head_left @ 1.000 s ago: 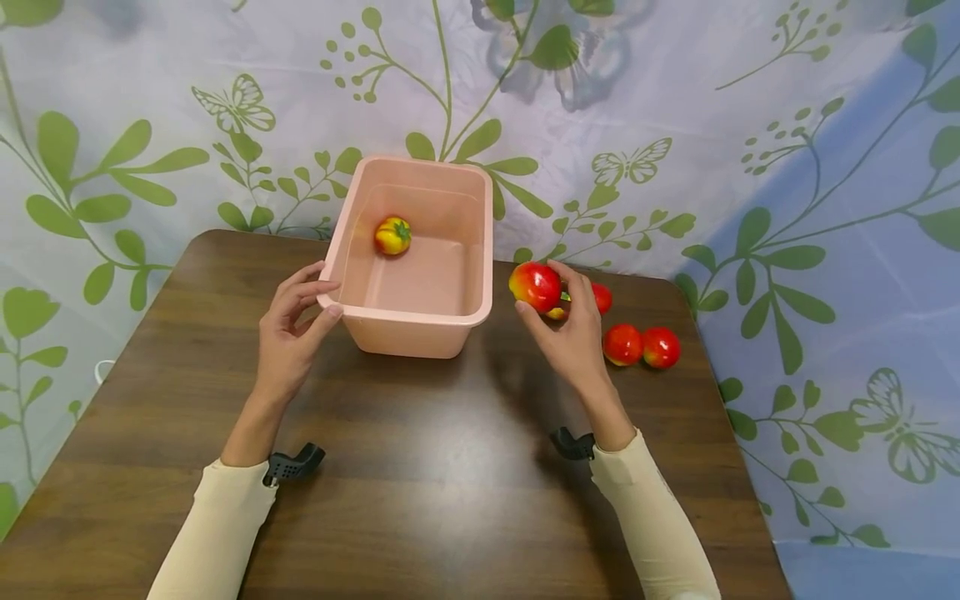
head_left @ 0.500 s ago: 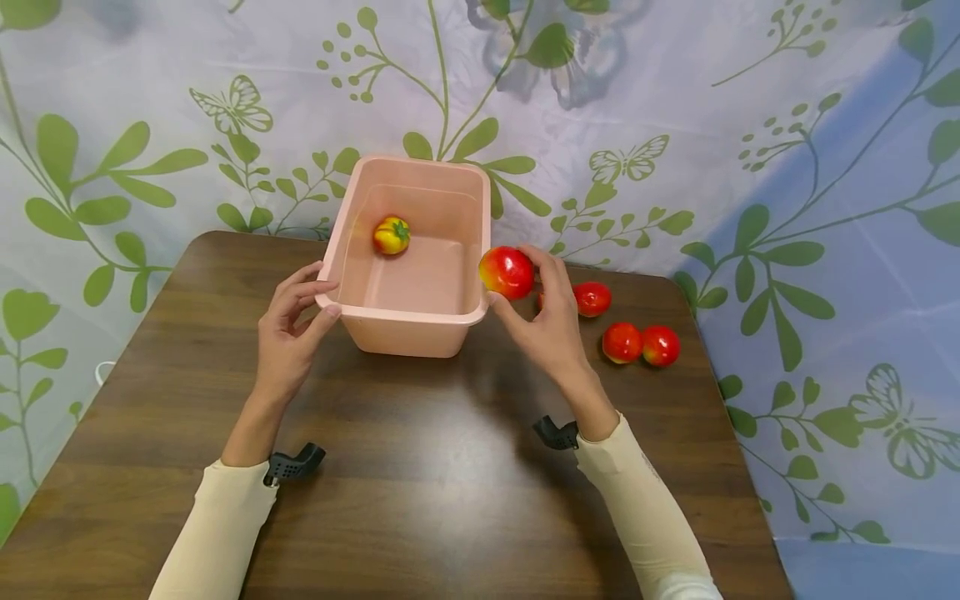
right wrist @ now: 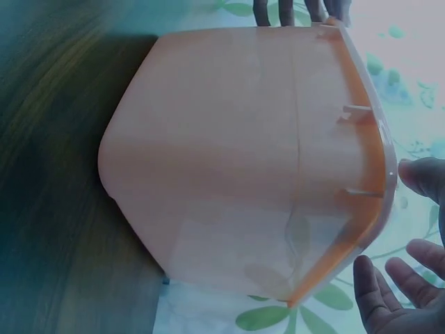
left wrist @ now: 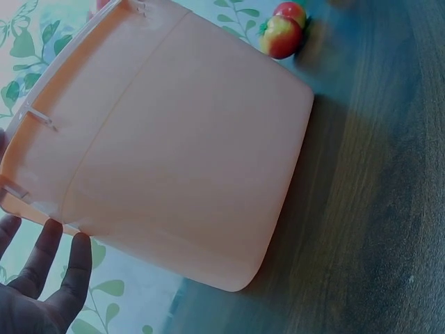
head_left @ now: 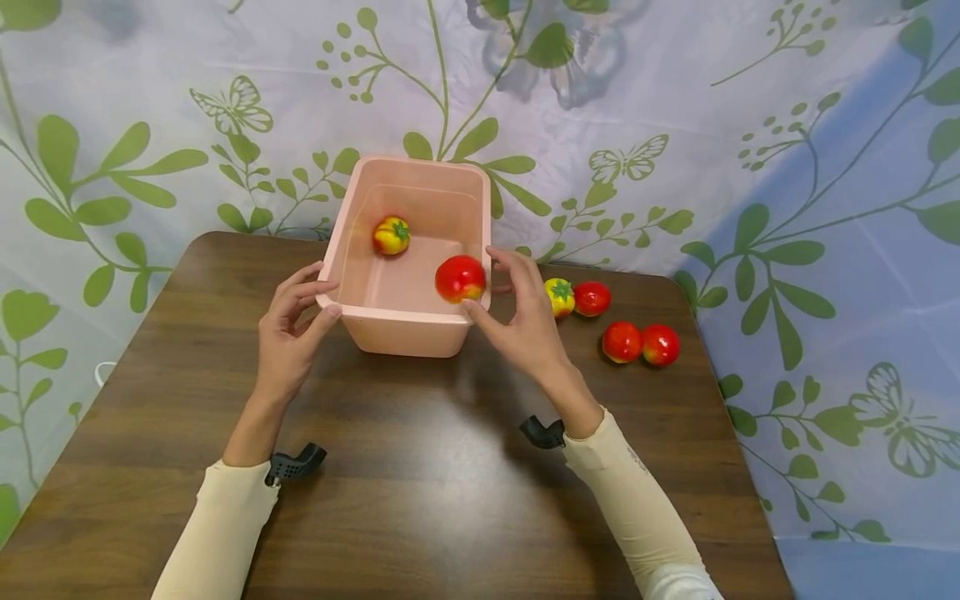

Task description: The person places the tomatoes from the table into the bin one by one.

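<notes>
A pink plastic bin stands on the table, its mouth tipped toward me in the head view. My left hand pinches the rim at its near left corner, thumb in front and fingers along the side. A glossy red fruit, yellow at its lower edge, is inside the bin near the right wall. My right hand is at the right rim with thumb and fingers spread beside that fruit. In the right wrist view, nothing shows between the right fingers. A yellow-red fruit with a green top lies deeper in the bin.
Right of the bin lie a yellow fruit with a green top and a red one. Nearer me are two more red fruits, side by side. A leaf-patterned cloth hangs behind the wooden table.
My right hand has carried the red fruit leftward over the right rim and let go of it inside the bin. My left hand has stayed at the corner.
</notes>
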Tool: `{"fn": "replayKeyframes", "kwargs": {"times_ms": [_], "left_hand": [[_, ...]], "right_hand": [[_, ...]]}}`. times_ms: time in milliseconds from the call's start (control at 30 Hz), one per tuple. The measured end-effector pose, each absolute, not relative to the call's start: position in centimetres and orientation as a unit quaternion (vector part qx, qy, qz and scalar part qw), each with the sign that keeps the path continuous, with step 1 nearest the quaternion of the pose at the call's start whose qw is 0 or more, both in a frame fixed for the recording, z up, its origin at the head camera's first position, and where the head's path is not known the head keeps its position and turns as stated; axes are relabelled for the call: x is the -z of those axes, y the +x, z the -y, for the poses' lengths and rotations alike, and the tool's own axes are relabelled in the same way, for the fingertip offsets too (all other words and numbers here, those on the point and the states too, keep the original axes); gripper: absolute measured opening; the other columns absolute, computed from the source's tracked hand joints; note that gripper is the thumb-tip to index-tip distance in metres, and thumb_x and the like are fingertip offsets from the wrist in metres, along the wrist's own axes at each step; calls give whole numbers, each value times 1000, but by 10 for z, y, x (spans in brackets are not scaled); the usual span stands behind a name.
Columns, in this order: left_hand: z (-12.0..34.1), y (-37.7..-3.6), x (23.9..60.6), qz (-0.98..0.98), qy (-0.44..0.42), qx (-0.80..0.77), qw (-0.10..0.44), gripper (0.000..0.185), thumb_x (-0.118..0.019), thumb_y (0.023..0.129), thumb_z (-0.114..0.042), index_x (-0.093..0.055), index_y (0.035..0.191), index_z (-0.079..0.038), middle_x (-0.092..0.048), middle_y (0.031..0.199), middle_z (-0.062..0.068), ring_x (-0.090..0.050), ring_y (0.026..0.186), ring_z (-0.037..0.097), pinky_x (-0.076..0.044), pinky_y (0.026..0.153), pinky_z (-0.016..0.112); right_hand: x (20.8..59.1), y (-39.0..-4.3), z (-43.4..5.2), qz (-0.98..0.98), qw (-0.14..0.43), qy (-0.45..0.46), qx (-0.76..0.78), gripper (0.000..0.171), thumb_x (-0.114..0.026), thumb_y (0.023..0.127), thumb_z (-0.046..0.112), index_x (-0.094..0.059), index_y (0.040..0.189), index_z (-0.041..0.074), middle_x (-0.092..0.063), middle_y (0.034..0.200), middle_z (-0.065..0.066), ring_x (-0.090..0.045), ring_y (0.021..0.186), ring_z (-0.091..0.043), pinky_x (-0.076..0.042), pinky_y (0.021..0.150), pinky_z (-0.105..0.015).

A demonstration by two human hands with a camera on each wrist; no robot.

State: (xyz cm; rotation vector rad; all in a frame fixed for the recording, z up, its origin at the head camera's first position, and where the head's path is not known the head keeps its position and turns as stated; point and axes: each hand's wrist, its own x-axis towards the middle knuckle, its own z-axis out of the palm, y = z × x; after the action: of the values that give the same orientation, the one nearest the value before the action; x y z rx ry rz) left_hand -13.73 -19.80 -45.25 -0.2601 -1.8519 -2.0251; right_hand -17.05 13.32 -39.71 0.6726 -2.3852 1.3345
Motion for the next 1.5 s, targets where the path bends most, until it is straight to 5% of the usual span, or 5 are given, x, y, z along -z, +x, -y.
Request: {"fn": "replayKeyframes", "kwargs": {"times_ms": [233, 833, 1100, 1500], "left_hand": [[197, -138, 453, 656, -94, 724, 192, 33, -72, 98, 4, -69, 130, 8, -53, 159, 14, -66, 119, 25, -62, 95, 18], [198, -138, 455, 654, -93, 726, 192, 33, -72, 98, 4, -69, 131, 8, -53, 159, 14, -66, 120, 26, -62, 96, 18], [197, -138, 453, 650, -97, 729, 193, 33, -71, 98, 4, -69, 131, 8, -52, 160, 15, -66, 120, 24, -62, 98, 18], [197, -138, 454, 650, -97, 729, 193, 33, -71, 98, 4, -69, 131, 9, -52, 160, 15, -66, 120, 24, -61, 98, 19]], "right_hand": [[403, -171, -136, 829, 170, 237, -478, 69, -84, 93, 23, -54, 154, 9, -53, 153, -9, -57, 130, -37, -62, 100, -48], [411, -170, -144, 839, 154, 205, -480, 67, -81, 96, 27, -53, 155, 13, -52, 155, -8, -56, 132, -32, -63, 101, -50], [423, -172, -164, 845, 154, 173, -482, 62, -78, 99, 28, -53, 155, 23, -54, 153, -7, -57, 132, -28, -62, 102, -52], [463, -174, -214, 859, 144, 98, -481, 60, -79, 98, 26, -55, 152, 15, -55, 149, -17, -62, 129, -38, -61, 102, -56]]}}
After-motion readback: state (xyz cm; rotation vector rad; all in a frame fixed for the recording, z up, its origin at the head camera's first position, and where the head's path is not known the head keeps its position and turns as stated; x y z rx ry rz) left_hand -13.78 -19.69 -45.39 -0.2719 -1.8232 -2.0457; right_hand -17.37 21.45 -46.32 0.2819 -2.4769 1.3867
